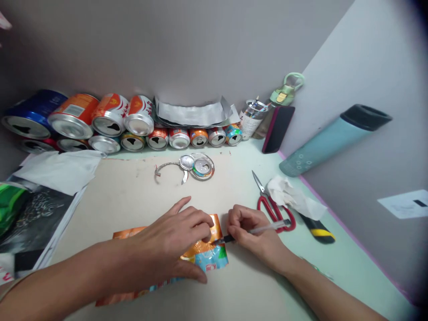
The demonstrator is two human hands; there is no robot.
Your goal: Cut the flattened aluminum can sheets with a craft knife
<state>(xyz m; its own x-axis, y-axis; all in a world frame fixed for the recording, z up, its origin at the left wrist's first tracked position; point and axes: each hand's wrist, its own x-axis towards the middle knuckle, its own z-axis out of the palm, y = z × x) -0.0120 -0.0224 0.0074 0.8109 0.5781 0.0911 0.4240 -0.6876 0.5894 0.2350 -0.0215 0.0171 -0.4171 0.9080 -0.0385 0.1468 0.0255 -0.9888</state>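
A flattened sheet cut from a drink can (212, 257), orange and blue with printed fruit, lies on the pale board in front of me. My left hand (177, 236) rests over it and presses it down, thumb and little finger spread, the other fingers bent. Between the fingers of my right hand (256, 234) is a pen (271, 226) with a clear barrel and a dark front end. Its tip touches the sheet near the right edge, beside my left fingertips. Much of the sheet is hidden under my left hand and forearm.
Cut can ends (203, 166) and a curved metal strip lie behind my hands. Red-handled scissors (274, 209), crumpled tissue (284, 191) and a black-yellow cutter (321, 232) are at right. Several cans (138, 117) line the wall; a blue tumbler (327, 142) stands right.
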